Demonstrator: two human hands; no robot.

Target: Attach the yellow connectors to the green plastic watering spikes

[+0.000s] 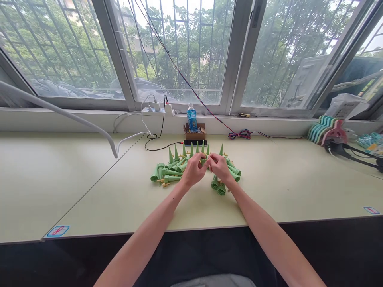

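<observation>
The pale-yellow tabletop (299,179) allows passage at either side and between the left heap of lying green plastic cones (172,179) and the right heap (235,170). Upright green plastic cones (176,153) obstruct the far side; a brown cardboard box (194,136) stands behind.

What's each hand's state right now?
Left hand: closed, holding a green cone-shaped piece.
Right hand: fingers bent at that piece's edge; whether they grip anything can't be told.

Table (299,179): pale, carrying the brown box (196,136)
Phone (195,142): just in front of box
Green cones (173,179): upright and lying, in front of box
Cable (243,134): coiled, right of box
Hangers (324,130): far right of box
</observation>
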